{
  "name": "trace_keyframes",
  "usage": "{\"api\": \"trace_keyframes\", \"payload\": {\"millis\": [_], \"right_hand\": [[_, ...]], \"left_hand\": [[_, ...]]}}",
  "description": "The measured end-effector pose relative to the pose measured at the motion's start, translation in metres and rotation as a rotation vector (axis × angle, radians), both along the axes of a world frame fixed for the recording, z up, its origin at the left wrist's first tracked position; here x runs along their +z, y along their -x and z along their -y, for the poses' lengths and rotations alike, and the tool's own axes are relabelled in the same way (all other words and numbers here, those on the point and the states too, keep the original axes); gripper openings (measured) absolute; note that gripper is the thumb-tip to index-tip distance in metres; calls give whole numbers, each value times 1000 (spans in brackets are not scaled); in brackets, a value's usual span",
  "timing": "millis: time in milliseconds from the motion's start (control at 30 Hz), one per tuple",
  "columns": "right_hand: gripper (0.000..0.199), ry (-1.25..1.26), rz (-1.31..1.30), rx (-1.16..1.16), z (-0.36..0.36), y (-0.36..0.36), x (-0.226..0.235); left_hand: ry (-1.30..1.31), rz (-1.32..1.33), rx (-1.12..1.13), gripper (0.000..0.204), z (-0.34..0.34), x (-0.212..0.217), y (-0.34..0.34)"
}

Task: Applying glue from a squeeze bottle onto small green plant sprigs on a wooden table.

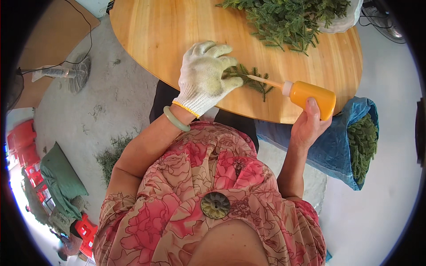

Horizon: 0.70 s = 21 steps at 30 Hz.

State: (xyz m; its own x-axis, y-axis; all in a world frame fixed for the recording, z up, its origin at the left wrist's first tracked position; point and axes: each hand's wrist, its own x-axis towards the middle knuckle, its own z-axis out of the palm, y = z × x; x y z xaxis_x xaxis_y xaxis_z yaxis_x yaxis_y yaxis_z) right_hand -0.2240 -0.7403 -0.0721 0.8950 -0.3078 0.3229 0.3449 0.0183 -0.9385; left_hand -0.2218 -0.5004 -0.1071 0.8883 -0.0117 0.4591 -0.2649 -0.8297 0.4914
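Note:
My left hand (205,73), in a white knitted glove with a yellow cuff edge, is closed over the table, its fingers and thumb curved around the stem end of a green evergreen sprig (256,84). Most of that stem is hidden by the glove. My bare right hand (310,123) grips a yellow-orange squeeze bottle (316,98) from below. The bottle is tilted nearly on its side, and its long thin nozzle points left, with the tip at the sprig's needles. Whether anything comes out of the tip I cannot tell.
A heap of evergreen sprigs (288,22) lies on the round wooden table (155,35), beside a pale bag (346,20). Right of me is a blue sack (328,148) filled with greenery. Fans, red stools (86,230) and loose greenery (113,155) stand or lie around.

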Motion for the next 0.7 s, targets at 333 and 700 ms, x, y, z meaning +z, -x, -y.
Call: {"api": "trace_keyframes", "payload": {"millis": [333, 700], "right_hand": [[30, 18, 15, -27, 6, 4, 5], [37, 24, 47, -58, 21, 17, 5]], "left_hand": [[-6, -29, -6, 35, 1, -1, 1], [-44, -62, 4, 35, 1, 1, 2]]}}
